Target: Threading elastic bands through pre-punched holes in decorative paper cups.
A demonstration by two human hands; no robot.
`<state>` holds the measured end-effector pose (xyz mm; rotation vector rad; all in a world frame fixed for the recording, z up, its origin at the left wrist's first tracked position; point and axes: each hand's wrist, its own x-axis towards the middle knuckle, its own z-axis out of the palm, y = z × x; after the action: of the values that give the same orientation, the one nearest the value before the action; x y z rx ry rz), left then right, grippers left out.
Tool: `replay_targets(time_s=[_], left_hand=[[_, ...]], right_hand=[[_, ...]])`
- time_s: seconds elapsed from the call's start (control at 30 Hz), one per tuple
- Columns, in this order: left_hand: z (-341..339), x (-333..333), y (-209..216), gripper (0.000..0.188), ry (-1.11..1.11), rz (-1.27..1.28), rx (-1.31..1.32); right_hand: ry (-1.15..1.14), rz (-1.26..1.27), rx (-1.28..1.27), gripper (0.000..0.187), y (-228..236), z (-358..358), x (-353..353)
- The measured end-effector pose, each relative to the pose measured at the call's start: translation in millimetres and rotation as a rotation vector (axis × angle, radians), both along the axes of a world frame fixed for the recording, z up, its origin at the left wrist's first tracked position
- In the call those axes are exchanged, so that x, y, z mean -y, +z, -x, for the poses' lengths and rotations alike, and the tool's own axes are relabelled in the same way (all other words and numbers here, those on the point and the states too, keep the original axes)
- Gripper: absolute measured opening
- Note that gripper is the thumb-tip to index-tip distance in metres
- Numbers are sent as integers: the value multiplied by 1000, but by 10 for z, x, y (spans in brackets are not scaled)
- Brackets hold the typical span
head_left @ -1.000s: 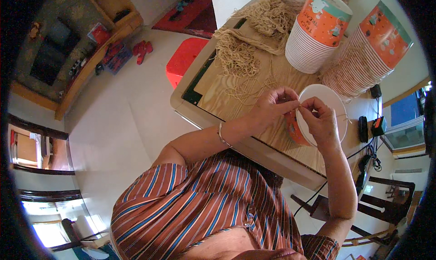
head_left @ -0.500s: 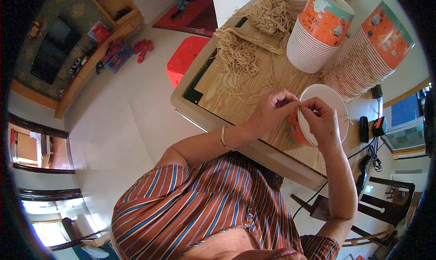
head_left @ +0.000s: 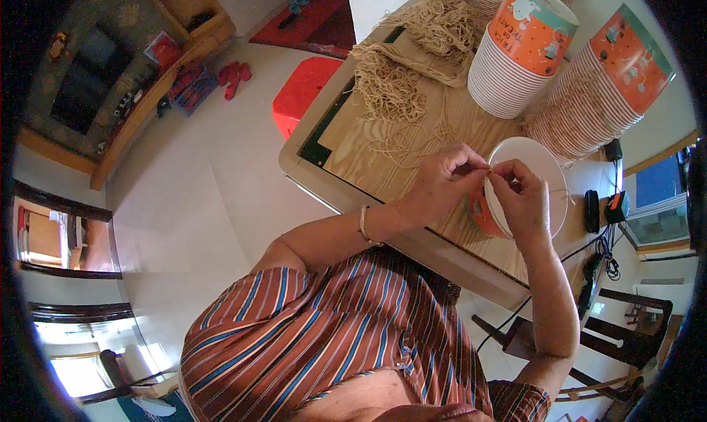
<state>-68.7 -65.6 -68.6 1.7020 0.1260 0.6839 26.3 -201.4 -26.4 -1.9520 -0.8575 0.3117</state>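
On the table (head_left: 361,149) sits a paper bucket (head_left: 556,186), cord (head_left: 568,197) poking past its rim at three o'clock. Toward ten o'clock the left hand (head_left: 445,185) and right hand (head_left: 526,197) meet, fingers pinched closed, seemingly on cord. I'd keep that pinch short, without nudging the bucket.

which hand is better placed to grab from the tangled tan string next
Probably the left hand: it is nearer the tangled tan string, while the right hand sits farther off, over the white opening of the round orange paper bucket.
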Motion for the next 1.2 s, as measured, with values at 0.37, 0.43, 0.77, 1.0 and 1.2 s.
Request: replay_targets(time_s=[0.37,0.43,0.77,1.0,1.2], left_hand=[[-21,51,18,8,77,-26,-79],[-51,47,-30,9,30,55,-113],[-139,-21,-148,11,-292,489,-92],[-171,-50,-208,13,-341,559,-58],[-86,-47,-88,16,-302,412,-96]], right_hand=[[-10,-33,23,6,-3,33,1],[-6,-25,21,6,-3,32,2],[-22,7,-132,8,10,-37,20],[-82,46,-395,9,177,14,3],[-84,31,-389,12,151,-7,14]])
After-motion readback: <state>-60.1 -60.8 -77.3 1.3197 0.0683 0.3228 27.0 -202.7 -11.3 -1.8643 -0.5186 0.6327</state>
